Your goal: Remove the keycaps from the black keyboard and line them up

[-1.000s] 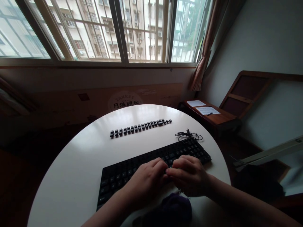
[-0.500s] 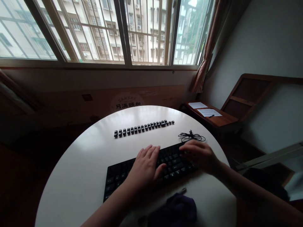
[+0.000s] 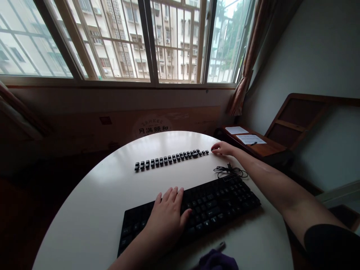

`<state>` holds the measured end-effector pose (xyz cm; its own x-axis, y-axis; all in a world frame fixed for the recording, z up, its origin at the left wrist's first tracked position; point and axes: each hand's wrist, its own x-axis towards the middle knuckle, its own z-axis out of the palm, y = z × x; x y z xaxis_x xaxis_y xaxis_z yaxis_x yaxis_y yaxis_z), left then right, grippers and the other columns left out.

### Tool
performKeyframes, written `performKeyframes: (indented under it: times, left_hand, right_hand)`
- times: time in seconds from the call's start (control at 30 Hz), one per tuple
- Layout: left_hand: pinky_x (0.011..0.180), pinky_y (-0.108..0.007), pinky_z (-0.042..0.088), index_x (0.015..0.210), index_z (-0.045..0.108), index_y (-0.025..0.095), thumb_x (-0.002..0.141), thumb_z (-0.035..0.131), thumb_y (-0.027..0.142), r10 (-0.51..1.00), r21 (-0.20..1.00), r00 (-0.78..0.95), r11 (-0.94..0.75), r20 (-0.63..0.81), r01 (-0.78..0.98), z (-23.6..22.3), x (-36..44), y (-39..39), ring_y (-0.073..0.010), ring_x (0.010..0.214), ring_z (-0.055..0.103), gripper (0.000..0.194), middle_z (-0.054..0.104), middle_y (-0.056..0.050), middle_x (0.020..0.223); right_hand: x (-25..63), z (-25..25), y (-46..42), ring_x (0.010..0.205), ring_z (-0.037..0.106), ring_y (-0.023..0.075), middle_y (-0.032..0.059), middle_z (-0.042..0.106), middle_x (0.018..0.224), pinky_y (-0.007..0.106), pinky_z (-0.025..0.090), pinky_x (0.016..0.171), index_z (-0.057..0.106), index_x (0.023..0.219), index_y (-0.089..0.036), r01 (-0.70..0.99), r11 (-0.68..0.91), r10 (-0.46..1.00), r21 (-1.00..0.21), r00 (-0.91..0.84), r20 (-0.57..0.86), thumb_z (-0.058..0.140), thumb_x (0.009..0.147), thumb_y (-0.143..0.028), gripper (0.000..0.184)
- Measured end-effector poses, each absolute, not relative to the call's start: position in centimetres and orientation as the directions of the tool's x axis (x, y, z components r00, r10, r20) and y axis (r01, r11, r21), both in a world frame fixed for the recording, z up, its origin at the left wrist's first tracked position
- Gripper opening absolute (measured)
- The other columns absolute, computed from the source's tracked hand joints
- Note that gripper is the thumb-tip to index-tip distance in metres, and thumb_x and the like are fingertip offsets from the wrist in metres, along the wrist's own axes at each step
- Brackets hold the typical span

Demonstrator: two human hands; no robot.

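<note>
My left hand (image 3: 168,212) lies flat across a black keyboard (image 3: 213,204), fingers stretched out and thumb apart. Beyond the keyboard, a double row of small black keycaps (image 3: 165,160) runs over the white table. My right hand (image 3: 222,148) reaches to the right end of that row. Its thumb and fingertips are pinched on a small dark keycap (image 3: 212,150), mostly hidden by the fingers, low over the tabletop. Part of the keyboard's left side is covered by my left hand and forearm.
A coiled black cable (image 3: 230,171) lies behind the keyboard on the round white table (image 3: 92,210). Purple cloth (image 3: 218,260) and a small grey tool end (image 3: 221,246) are at the near edge. Papers (image 3: 251,139) rest on a wooden chair (image 3: 270,148) at the right.
My right hand has moved from the keyboard's right part forward to the right end of the keycap row. My left hand stays on the keyboard. The view has tilted slightly upward.
</note>
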<state>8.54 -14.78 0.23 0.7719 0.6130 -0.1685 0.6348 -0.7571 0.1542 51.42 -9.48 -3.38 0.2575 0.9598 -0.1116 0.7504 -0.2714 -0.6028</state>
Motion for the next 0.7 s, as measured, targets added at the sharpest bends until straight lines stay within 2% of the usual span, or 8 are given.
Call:
performKeyframes:
  times: [0.17, 0.4, 0.6, 0.7]
  left_hand:
    - [0.12, -0.06, 0.019, 0.153, 0.037, 0.014, 0.096, 0.041, 0.047, 0.617, 0.186, 0.772, -0.749, -0.154, 0.636, 0.1, 8.6, -14.7, -0.0346, 0.147, 0.027, 0.066, 0.034, -0.013, 0.157]
    - [0.12, -0.059, 0.019, 0.153, 0.036, 0.014, 0.096, 0.041, 0.047, 0.617, 0.181, 0.764, -0.743, -0.188, 0.644, 0.3, 8.7, -14.7, -0.0341, 0.147, 0.027, 0.066, 0.033, -0.013, 0.158]
    - [0.12, -0.06, 0.019, 0.154, 0.034, 0.014, 0.097, 0.039, 0.049, 0.606, 0.185, 0.773, -0.751, -0.19, 0.634, 0.4, 8.5, -14.7, -0.0339, 0.148, 0.027, 0.067, 0.032, -0.013, 0.158]
    - [0.119, -0.059, 0.02, 0.154, 0.034, 0.014, 0.097, 0.039, 0.048, 0.598, 0.191, 0.779, -0.756, -0.19, 0.626, 0.4, 8.6, -14.6, -0.0339, 0.147, 0.027, 0.066, 0.032, -0.013, 0.158]
  right_hand:
    - [52.5, -3.8, -7.9, 0.105, 0.064, 0.0235, 0.0095, 0.061, 0.126, 0.043, 0.056, 0.088, 0.059, 0.125, -0.017, 0.754, -0.298, 0.954, -0.586, 0.228, -0.192, 0.06, 0.097, -0.034, 0.032]
    - [52.8, -4.3, -7.5, 0.106, 0.064, 0.024, 0.0091, 0.061, 0.126, 0.043, 0.056, 0.088, 0.06, 0.124, -0.017, 0.791, -0.275, 0.961, -0.547, 0.202, -0.19, 0.06, 0.097, -0.034, 0.032]
    - [52.3, -3.9, -7.6, 0.106, 0.063, 0.0241, 0.0087, 0.061, 0.126, 0.043, 0.056, 0.088, 0.06, 0.124, -0.017, 0.779, -0.257, 0.966, -0.572, 0.2, -0.162, 0.059, 0.098, -0.034, 0.031]
    - [51.8, -3.4, -7.9, 0.091, 0.066, 0.0212, 0.0072, 0.068, 0.108, 0.035, 0.056, 0.082, 0.068, 0.114, -0.015, 0.757, -0.236, 0.971, -0.609, 0.213, -0.112, 0.072, 0.088, -0.037, 0.034]
